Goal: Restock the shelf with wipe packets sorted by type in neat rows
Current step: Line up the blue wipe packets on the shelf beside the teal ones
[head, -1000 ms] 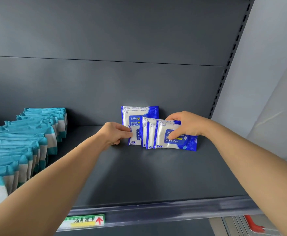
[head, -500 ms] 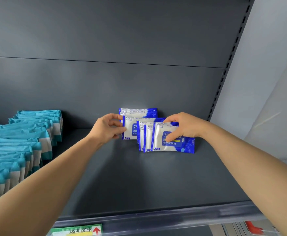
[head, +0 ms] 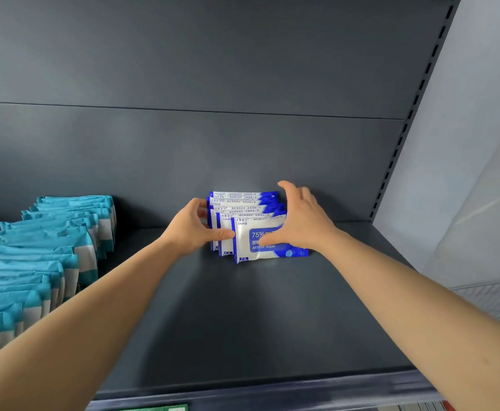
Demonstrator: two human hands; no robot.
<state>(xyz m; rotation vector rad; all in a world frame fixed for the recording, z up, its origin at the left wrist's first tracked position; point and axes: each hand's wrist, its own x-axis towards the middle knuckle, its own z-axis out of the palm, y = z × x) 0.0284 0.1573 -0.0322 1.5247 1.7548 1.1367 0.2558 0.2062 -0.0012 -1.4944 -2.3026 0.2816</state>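
Several blue-and-white alcohol wipe packets [head: 243, 236] stand upright in a short front-to-back row at the rear middle of the dark grey shelf [head: 243, 327]. My left hand [head: 190, 229] grips the row's left side, thumb on the front packet and fingers curled behind. My right hand [head: 305, 224] spans the right side, its thumb lying across the front packet's blue label and its fingers reaching to the rearmost packet. The packets' right ends are hidden by that hand.
A long row of teal-and-white wipe packets [head: 50, 247] runs front to back along the shelf's left side. The grey back panel [head: 213, 143] rises behind. A slotted upright [head: 406, 137] bounds the shelf at the right. A green price label [head: 154, 407] sits under the front rail.
The two separate groups of blue packets have been brought together into one row. My left hand moved right and my right hand opened wider over the row's right side.
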